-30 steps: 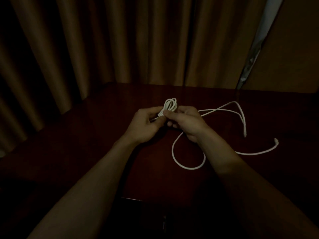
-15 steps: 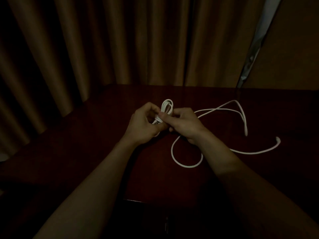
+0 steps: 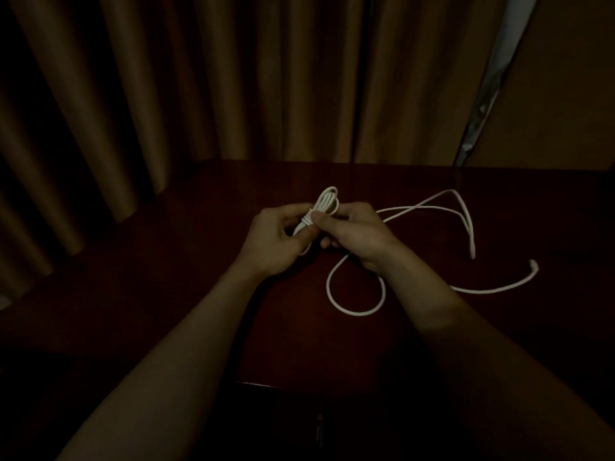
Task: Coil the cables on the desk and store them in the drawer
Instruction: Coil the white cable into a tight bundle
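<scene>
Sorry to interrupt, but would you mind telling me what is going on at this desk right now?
A person is coiling a white cable into a small bundle above a dark wooden desk. The left hand grips the bundle while the right hand pinches it at the wrapped middle. A loose white cable lies on the desk to the right, looping under the right wrist, with its ends apart near the right edge. It is not coiled, and nothing has gone into a drawer.

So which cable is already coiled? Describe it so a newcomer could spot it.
On the dark wooden desk before the curtains, look between the hands: left hand, right hand. The coiled cable is the tight white bundle pinched there; the loose cable sprawls to its right.
</scene>
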